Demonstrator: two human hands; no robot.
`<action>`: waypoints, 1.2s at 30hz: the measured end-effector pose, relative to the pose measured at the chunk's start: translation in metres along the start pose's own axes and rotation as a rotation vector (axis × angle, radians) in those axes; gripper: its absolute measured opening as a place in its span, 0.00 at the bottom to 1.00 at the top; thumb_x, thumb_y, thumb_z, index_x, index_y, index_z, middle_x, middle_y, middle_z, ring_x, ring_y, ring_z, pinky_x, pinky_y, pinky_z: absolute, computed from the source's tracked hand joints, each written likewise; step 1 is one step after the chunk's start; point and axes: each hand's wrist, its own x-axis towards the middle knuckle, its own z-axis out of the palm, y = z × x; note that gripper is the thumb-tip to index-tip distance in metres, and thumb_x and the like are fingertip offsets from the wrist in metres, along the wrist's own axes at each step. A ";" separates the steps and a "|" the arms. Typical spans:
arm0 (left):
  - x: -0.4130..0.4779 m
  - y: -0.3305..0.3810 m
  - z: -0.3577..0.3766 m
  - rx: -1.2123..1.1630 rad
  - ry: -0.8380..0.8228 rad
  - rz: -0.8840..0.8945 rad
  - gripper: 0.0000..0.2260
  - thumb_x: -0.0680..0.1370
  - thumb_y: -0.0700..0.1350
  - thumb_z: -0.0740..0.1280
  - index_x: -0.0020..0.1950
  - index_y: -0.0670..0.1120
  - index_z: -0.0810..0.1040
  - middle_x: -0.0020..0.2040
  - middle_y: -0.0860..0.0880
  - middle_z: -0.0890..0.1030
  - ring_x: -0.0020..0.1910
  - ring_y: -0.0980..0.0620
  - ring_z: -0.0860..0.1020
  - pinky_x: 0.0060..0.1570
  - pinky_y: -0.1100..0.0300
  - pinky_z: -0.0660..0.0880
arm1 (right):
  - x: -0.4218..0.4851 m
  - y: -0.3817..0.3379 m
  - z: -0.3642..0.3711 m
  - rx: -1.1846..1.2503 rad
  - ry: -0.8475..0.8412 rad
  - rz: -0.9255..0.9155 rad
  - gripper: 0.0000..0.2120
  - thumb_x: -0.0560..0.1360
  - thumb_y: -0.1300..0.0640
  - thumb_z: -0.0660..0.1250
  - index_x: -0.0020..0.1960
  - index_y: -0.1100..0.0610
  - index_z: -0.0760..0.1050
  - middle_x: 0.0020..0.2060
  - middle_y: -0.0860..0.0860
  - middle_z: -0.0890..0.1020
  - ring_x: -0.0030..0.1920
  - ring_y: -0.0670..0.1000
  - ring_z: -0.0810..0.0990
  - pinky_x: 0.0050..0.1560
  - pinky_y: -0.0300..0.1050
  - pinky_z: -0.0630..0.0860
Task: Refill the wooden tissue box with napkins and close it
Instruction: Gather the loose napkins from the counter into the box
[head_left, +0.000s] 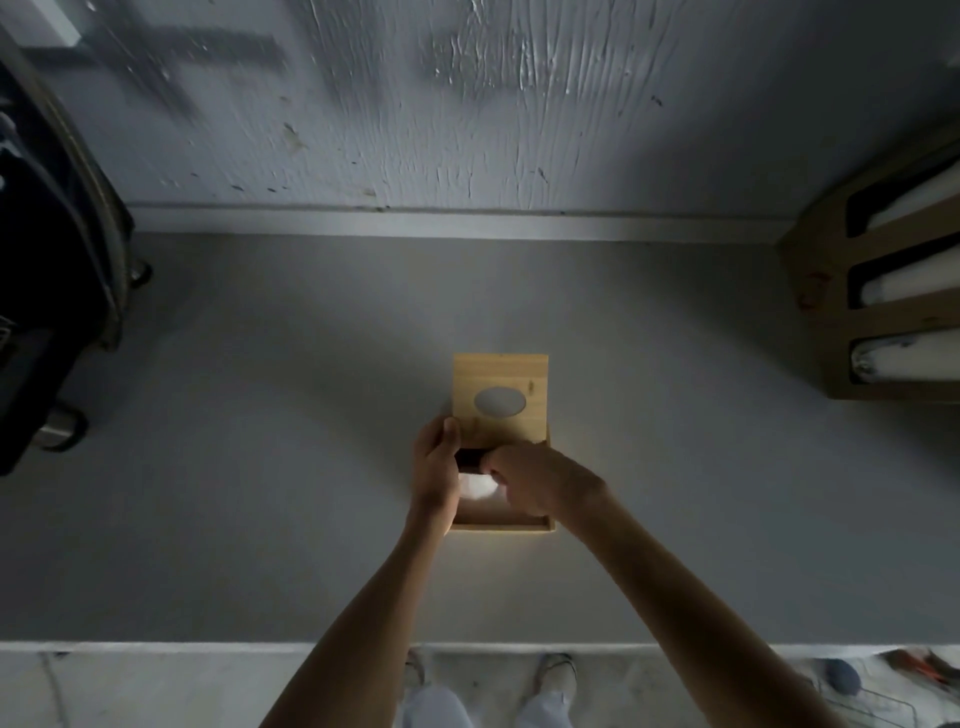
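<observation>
A wooden tissue box (501, 524) stands on the grey counter in the middle of the view. Its sliding lid (500, 384), with an oval hole, sits pushed back so that it covers only the far half. White napkins (479, 487) show in the open near part. My left hand (435, 467) grips the box's left wall and the lid's near left corner. My right hand (535, 480) is inside the opening, fingers curled on the napkins; it hides most of them.
A wooden holder (883, 306) with three slots of white rolls stands at the right edge. A dark appliance (52, 291) fills the left side. The wall runs behind the counter (260, 415), whose front edge is near me.
</observation>
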 end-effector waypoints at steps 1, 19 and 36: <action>-0.001 0.001 0.000 0.001 -0.001 0.002 0.14 0.83 0.39 0.56 0.42 0.41 0.78 0.36 0.45 0.80 0.34 0.53 0.79 0.33 0.60 0.76 | 0.001 -0.003 0.004 -0.013 0.049 0.004 0.13 0.78 0.62 0.61 0.61 0.60 0.75 0.52 0.56 0.82 0.45 0.51 0.80 0.45 0.37 0.73; 0.001 -0.003 0.000 0.016 -0.005 -0.042 0.13 0.83 0.43 0.56 0.52 0.42 0.80 0.50 0.41 0.83 0.49 0.45 0.80 0.52 0.48 0.77 | 0.021 -0.010 0.052 0.024 0.292 0.133 0.13 0.79 0.52 0.61 0.53 0.56 0.82 0.48 0.52 0.86 0.48 0.54 0.85 0.50 0.50 0.81; 0.006 -0.011 0.001 -0.107 -0.021 -0.037 0.14 0.83 0.43 0.56 0.54 0.38 0.80 0.53 0.35 0.82 0.52 0.40 0.82 0.50 0.49 0.79 | -0.006 -0.022 0.079 -0.011 0.561 0.061 0.13 0.77 0.57 0.61 0.61 0.53 0.74 0.54 0.49 0.81 0.55 0.51 0.79 0.59 0.48 0.76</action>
